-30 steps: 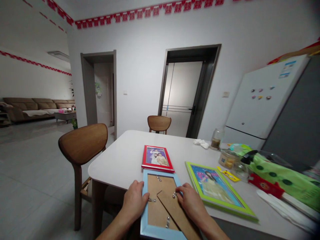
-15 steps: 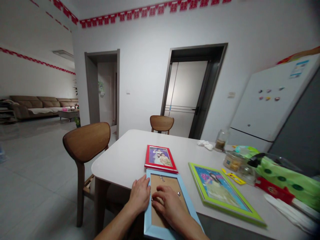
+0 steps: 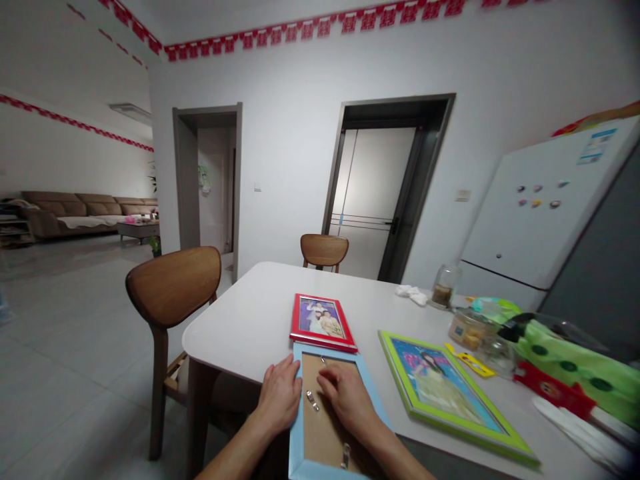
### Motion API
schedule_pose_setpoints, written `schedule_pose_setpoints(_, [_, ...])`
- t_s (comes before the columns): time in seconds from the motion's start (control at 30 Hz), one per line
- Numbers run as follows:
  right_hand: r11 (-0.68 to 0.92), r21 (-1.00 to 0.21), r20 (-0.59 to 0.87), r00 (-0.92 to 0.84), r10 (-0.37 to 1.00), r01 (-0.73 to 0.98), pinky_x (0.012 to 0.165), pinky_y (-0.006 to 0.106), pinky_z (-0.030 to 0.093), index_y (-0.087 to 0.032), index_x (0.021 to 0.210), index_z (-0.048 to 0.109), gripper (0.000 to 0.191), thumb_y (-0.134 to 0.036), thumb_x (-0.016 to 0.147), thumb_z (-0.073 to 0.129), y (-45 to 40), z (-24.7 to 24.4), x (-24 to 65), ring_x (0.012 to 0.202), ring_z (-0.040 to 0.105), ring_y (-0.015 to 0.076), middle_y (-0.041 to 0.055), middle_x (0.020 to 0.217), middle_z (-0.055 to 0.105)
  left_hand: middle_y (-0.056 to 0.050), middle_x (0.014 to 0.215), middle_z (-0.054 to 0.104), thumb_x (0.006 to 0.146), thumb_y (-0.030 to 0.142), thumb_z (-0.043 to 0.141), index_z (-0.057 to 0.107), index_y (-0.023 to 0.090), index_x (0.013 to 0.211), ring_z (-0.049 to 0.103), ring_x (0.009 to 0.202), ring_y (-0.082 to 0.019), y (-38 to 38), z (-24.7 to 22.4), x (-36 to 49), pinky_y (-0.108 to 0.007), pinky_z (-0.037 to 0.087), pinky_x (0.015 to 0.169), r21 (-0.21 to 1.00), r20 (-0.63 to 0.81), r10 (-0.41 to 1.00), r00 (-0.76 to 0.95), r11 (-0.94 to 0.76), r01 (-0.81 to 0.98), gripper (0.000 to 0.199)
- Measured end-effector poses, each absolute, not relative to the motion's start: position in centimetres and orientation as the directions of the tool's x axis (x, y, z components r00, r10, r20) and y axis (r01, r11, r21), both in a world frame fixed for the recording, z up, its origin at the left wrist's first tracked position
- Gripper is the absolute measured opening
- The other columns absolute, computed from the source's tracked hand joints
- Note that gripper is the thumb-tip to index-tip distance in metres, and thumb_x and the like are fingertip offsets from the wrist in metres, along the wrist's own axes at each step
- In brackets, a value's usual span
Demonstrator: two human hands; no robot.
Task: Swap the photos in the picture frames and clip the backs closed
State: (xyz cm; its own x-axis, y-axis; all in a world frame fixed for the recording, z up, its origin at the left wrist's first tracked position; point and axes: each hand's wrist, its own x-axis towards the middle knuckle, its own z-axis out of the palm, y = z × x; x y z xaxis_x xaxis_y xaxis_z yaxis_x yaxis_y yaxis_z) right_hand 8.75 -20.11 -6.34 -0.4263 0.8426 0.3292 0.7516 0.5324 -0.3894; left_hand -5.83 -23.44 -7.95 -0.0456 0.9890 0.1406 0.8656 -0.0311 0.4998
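A light blue picture frame [image 3: 296, 445] lies face down at the table's near edge, its brown backing board [image 3: 320, 433] upward. My left hand [image 3: 281, 395] holds the frame's left side, fingers pointing forward and thumb at the rim. Over the board's upper right, my right hand [image 3: 350, 399] has its fingers curled together; whatever is under the fingertips is hidden. Metal clips show on the board: one left of centre [image 3: 313, 400], another near the bottom [image 3: 345, 456], and a small one at the top [image 3: 323, 361]. Touching the blue frame's far end is a red picture frame [image 3: 326, 343], photo up.
A green picture frame [image 3: 465, 437] lies photo up to the right. Beyond it are a yellow packet [image 3: 475, 363], glass jars [image 3: 444, 288], a red box [image 3: 553, 387], a green bag [image 3: 580, 367] and crumpled tissue [image 3: 411, 293]. A wooden chair [image 3: 175, 283] stands left of the white table [image 3: 240, 313].
My right hand has moved up and slightly right over the backing board, uncovering the left and bottom clips. The left hand stays on the frame's side. The view has shifted slightly.
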Motion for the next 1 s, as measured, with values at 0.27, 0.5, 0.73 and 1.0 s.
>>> schedule_pose_setpoints(0.27, [0.417, -0.343, 0.297, -0.324, 0.898, 0.842, 0.072, 0.031, 0.037, -0.018, 0.085, 0.065, 0.027, -0.024, 0.075, 0.040, -16.2, -7.4, 8.9, 0.086, 0.050, 0.0219, 0.0099, 0.088, 0.059, -0.003, 0.130, 0.037, 0.078, 0.021, 0.036, 0.040, 0.022, 0.120, 0.030, 0.120, -0.016, -23.4, -7.9, -5.9, -0.031, 0.018, 0.098, 0.501, 0.135, 0.991, -0.019, -0.052, 0.864, 0.043])
schedule_pose_setpoints(0.5, [0.480, -0.372, 0.254, -0.410, 0.876, 0.794, 0.081, 0.029, 0.036, -0.018, 0.107, 0.055, 0.037, -0.021, 0.071, 0.045, -17.6, -6.2, 9.6, 0.093, 0.050, 0.0187, 0.0086, 0.099, 0.058, -0.004, 0.130, 0.037, 0.078, 0.024, 0.036, 0.040, 0.020, 0.120, 0.030, 0.119, -0.016, -23.5, -7.9, -6.0, -0.031, 0.019, 0.098, 0.493, 0.151, 0.988, -0.021, -0.057, 0.868, 0.042])
schedule_pose_setpoints(0.73, [0.587, -0.588, 0.025, -0.713, 0.700, 0.556, 0.093, 0.031, 0.029, -0.025, 0.085, 0.065, 0.033, -0.011, 0.057, 0.053, -23.6, -3.5, 14.3, 0.110, 0.043, 0.0186, 0.0039, 0.120, 0.047, -0.004, 0.130, 0.038, 0.078, 0.024, 0.036, 0.041, 0.020, 0.120, 0.032, 0.118, -0.017, -23.6, -7.7, -6.0, -0.030, 0.020, 0.098, 0.485, 0.171, 0.985, -0.021, -0.065, 0.872, 0.042])
schedule_pose_setpoints(1.0, [0.586, -0.560, 0.135, -0.633, 0.762, 0.585, 0.088, 0.030, 0.034, -0.023, 0.066, 0.066, 0.015, -0.016, 0.062, 0.053, -23.6, -5.0, 13.0, 0.101, 0.049, 0.0175, 0.0037, 0.109, 0.054, -0.004, 0.128, 0.040, 0.077, 0.022, 0.036, 0.043, 0.019, 0.118, 0.035, 0.117, -0.017, -23.8, -7.2, -5.7, -0.028, 0.022, 0.097, 0.450, 0.178, 0.984, -0.024, -0.059, 0.891, 0.041])
